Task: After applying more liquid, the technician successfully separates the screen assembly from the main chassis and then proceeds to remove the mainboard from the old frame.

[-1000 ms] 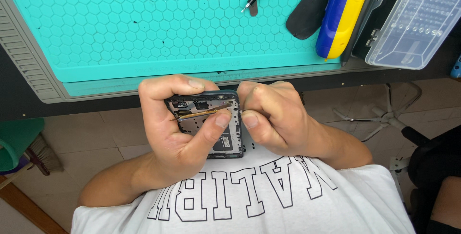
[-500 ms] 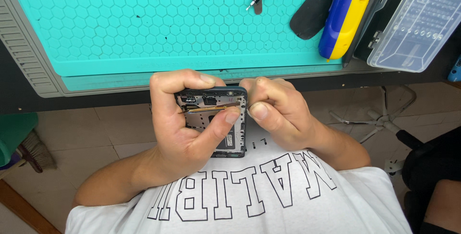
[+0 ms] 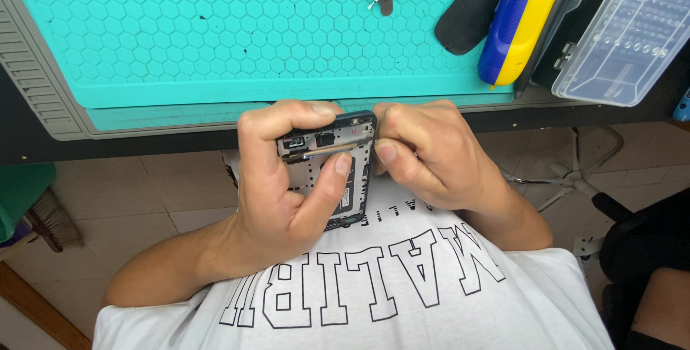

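Smartphone (image 3: 332, 167), opened with its back off, sits over the lap below the worktop (image 3: 144, 138). Left hand (image 3: 287, 185) is clamped around it; right hand (image 3: 424, 152) pinches its edge, seemingly prying; steady grip needed.

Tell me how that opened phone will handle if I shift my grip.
The phone looks stiff and flat, so unlikely to flex. Its exposed parts probably make it fragile. Held off the table between both hands, it could slip and drop.
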